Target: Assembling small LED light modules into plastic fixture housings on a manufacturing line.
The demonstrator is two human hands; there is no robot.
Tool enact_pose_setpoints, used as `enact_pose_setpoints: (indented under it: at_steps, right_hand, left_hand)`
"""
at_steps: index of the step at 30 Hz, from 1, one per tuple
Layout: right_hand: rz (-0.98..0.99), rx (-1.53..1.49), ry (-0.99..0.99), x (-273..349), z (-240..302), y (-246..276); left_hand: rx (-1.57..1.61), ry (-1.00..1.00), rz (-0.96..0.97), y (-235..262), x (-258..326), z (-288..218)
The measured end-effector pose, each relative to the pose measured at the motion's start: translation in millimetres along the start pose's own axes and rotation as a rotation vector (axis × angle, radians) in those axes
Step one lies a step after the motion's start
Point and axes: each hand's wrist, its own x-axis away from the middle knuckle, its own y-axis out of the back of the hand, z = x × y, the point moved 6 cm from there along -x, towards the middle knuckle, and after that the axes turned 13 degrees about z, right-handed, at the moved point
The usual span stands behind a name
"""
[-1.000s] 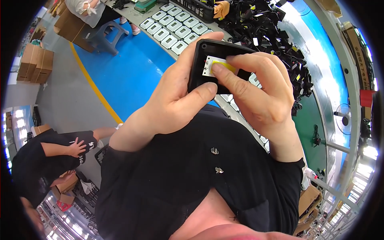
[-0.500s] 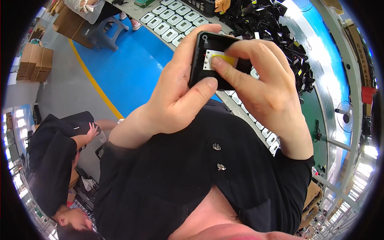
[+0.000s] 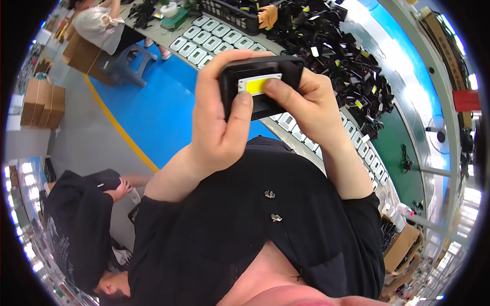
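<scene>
Up in front of my chest I hold a black rectangular lamp housing [image 3: 261,64], tilted. Inside it lies a white LED plate [image 3: 276,77] with a yellow light-emitting strip [image 3: 254,85]. My left hand [image 3: 217,120] wraps round the housing's left side, its thumb resting on the plate's lower left corner. My right hand [image 3: 311,104] grips the right end, and its thumb presses near the right end of the yellow strip. The fingers behind the housing are mostly hidden.
Rows of pale rectangular frames [image 3: 210,42] cover the bench ahead. Beyond them lies a heap of black housings and cables [image 3: 326,51], near a black crate [image 3: 229,15]. One person [image 3: 84,214] is at lower left, another [image 3: 97,28] at far left by a stool [image 3: 135,66].
The housing has turned and moved slightly left and down with both hands. My right hand has shifted from over the plate to the housing's right end. My left thumb now touches the plate.
</scene>
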Motion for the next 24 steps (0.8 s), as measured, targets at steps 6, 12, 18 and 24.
enact_pose_setpoints:
  at_steps: [6,12,18,24]
  right_hand:
    - [-0.121,0.236,0.118,1,13,4]
    - [0.071,0.045,-0.171,-2,-21,7]
    - [0.354,-0.161,-0.56,-34,-94,-6]
    - [-0.166,-0.507,0.032,-199,-110,119]
  left_hand:
    - [-0.075,-0.031,-0.065,-4,-7,8]
    - [-0.007,0.045,-0.021,1,10,35]
    - [-0.089,0.439,0.048,27,46,46]
    - [-0.147,0.621,-0.069,64,64,62]
